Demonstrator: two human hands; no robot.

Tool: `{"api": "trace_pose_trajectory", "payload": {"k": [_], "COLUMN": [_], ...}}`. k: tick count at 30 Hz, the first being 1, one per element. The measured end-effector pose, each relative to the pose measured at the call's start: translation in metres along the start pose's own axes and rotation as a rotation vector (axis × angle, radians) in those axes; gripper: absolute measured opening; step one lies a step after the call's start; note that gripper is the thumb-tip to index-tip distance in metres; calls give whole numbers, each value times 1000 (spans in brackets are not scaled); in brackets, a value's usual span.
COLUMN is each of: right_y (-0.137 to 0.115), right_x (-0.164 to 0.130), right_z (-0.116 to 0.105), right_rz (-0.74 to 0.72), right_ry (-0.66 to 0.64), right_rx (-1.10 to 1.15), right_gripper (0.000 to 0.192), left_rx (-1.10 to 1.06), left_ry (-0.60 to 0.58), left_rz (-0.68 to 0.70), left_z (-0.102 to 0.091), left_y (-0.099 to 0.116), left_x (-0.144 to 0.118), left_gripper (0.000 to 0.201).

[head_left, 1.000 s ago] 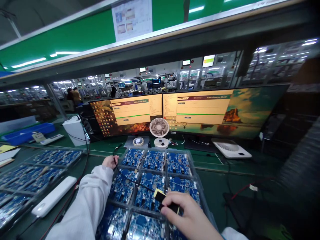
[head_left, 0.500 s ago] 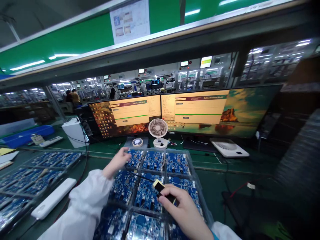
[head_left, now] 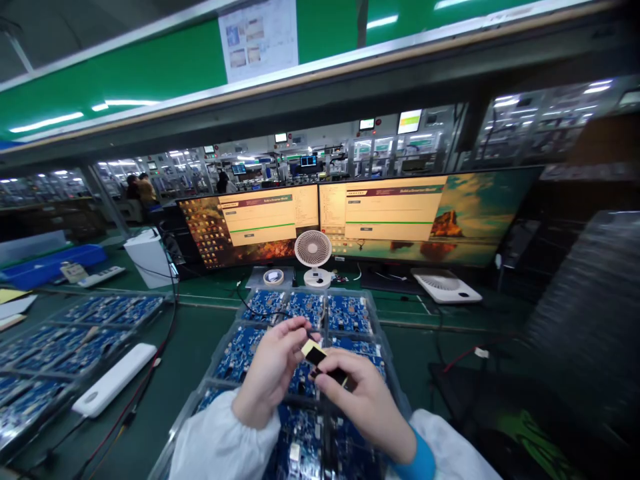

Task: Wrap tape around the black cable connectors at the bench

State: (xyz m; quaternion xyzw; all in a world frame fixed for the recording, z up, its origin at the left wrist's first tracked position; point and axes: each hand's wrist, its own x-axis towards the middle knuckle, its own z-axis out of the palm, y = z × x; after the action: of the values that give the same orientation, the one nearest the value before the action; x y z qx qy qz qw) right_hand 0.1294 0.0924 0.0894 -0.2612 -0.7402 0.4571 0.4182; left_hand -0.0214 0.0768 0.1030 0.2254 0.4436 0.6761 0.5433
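Note:
In front of me, my right hand [head_left: 357,393] grips a small black block with a yellow edge [head_left: 315,353] between thumb and fingers. My left hand [head_left: 275,367] is beside it, fingertips pinched together at the block's upper left end. A thin black cable [head_left: 265,312] runs over the boards into the left fingers; its end is hidden there. Beneath both hands lies a clear divided tray [head_left: 395,380] with blue circuit boards [head_left: 350,313] in its compartments.
Two monitors [head_left: 260,220] stand behind the tray, with a small white fan [head_left: 313,250] before them. A white power bank-like bar [head_left: 115,380] and loose wires lie left, next to another tray of boards [head_left: 70,353]. A white flat device [head_left: 447,287] sits right.
My left hand has come from the tray's far left corner, right and toward me, to the block, its fingers now closing on the cable. My right hand still holds the block.

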Motion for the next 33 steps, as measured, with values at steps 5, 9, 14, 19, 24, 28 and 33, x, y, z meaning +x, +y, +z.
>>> {"api": "trace_pose_trajectory", "payload": {"k": [5, 9, 14, 19, 24, 28, 33], "right_y": [-9, -14, -12, -10, -7, -6, -8], "right_x": [0, -1, -3, -2, 3, 4, 4], "right_z": [-17, -22, -15, -10, -8, -6, -5], "right_rz": [-14, 44, 183, 200, 166, 205, 237], "right_ry": [153, 274, 219, 236, 270, 249, 259], "right_rx": [5, -1, 124, 72, 37, 107, 144], "right_gripper": [18, 22, 21, 20, 21, 26, 30], "left_rx": [-80, -63, -25, 10, 68, 75, 17], "left_ry": [30, 4, -67, -103, -144, -127, -141], "left_rz": [153, 211, 190, 148, 156, 164, 161], "left_z": [11, 10, 7, 11, 13, 13, 15], "left_y": [15, 20, 20, 17, 16, 17, 19], "left_x": [-2, -7, -10, -17, -23, -26, -26], "left_gripper": [24, 40, 30, 38, 52, 43, 33]}}
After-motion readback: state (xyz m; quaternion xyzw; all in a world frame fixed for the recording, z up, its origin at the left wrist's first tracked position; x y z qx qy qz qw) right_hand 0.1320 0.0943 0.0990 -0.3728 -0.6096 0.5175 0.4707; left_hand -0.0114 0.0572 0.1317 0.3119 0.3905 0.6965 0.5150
